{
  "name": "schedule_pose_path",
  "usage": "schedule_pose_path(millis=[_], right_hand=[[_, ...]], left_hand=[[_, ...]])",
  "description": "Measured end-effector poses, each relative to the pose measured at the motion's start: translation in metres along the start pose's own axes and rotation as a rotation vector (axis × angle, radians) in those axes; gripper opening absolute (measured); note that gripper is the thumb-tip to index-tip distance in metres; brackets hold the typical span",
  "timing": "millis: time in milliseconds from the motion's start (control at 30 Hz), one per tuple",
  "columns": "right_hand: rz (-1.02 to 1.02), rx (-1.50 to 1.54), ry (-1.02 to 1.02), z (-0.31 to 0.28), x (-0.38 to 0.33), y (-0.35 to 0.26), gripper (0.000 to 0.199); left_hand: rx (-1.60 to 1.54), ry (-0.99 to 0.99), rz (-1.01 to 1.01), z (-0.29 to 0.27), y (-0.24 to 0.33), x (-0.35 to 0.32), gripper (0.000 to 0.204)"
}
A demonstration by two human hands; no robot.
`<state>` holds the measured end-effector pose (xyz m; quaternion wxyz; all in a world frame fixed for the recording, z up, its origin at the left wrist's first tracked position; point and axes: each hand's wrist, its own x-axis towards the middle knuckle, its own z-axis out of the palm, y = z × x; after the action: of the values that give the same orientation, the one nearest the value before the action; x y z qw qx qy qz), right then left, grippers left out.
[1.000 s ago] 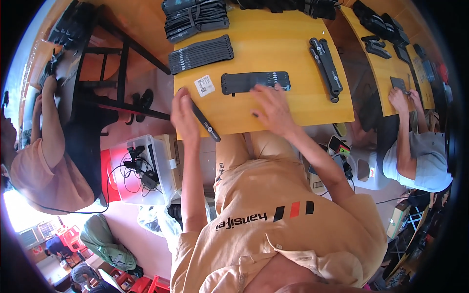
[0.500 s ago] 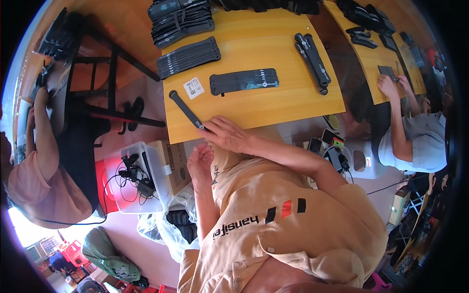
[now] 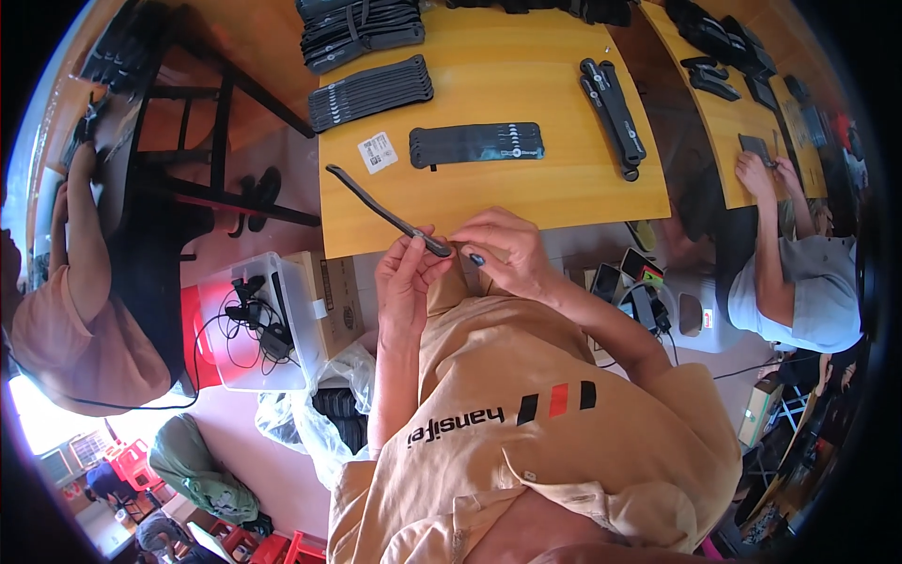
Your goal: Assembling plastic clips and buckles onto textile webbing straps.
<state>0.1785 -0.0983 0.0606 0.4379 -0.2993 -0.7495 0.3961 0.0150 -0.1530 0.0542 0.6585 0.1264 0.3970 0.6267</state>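
Observation:
My left hand pinches one end of a flat black strap just off the table's near edge. The strap's other end, with a slot in it, points away over the table. Close beside that pinched end, my right hand is closed with a small dark piece showing at its fingertips; I cannot make out its kind. Beyond my hands, a fanned row of black straps lies on the yellow table. A white printed label lies left of that row.
More black straps and a bundled stack lie at the far left of the table. Several straps lie at its right. A clear bin of cables stands below left. Co-workers sit on both sides.
My left hand has come up and taken the strap's near end, lifting it off the table. My right hand has let go of the strap and moved right with a small dark piece.

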Motion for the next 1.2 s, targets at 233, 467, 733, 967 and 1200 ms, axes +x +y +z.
schedule_pose_path(millis=[233,467,733,967,1200], right_hand=[[-0.025,-0.079,-0.074,-0.013,-0.001,-0.012,0.018],[-0.079,-0.109,-0.073,-0.014,-0.001,-0.009,0.018],[-0.169,-0.226,-0.1,-0.013,-0.001,-0.01,0.016],[-0.147,-0.36,-0.076,-0.002,-0.005,-0.014,0.015],[-0.108,-0.299,-0.027,0.012,-0.008,-0.014,0.008]], left_hand=[[0.191,0.029,0.045,0.011,-0.005,-0.001,0.026],[0.289,0.053,0.084,0.017,-0.007,-0.003,0.027],[0.4,0.11,0.098,0.019,-0.007,-0.005,0.025],[0.34,0.119,0.116,0.016,-0.009,-0.002,0.025],[0.445,0.21,0.106,0.012,-0.008,-0.011,0.023]])
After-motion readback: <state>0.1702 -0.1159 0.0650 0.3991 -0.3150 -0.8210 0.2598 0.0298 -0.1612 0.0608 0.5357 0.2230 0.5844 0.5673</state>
